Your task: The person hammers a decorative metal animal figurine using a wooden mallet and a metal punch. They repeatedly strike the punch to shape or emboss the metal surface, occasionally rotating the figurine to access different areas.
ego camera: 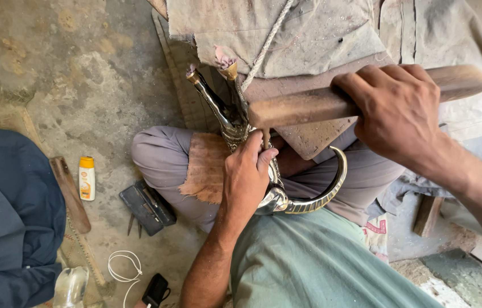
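My left hand (246, 171) grips an ornate curved metal sheath-like piece (315, 202), silver with brass bands, held across my lap. Its dark two-pronged upper end (218, 102) points up towards a cloth-covered block. A thin tool shaft (265, 137) stands between my left fingers and the piece. My right hand (398, 111) is closed around a long wooden bar (304, 105) held level above that shaft, its end over my left hand.
A person in dark blue clothing (7, 217) sits at the left. On the concrete floor lie a small yellow-capped bottle (86, 178), a dark flat case (148, 207), a wooden stick (70, 194), a white cable (125, 265) and a clear bottle (71, 285). A rope (266, 43) crosses the worn cloth (309, 34).
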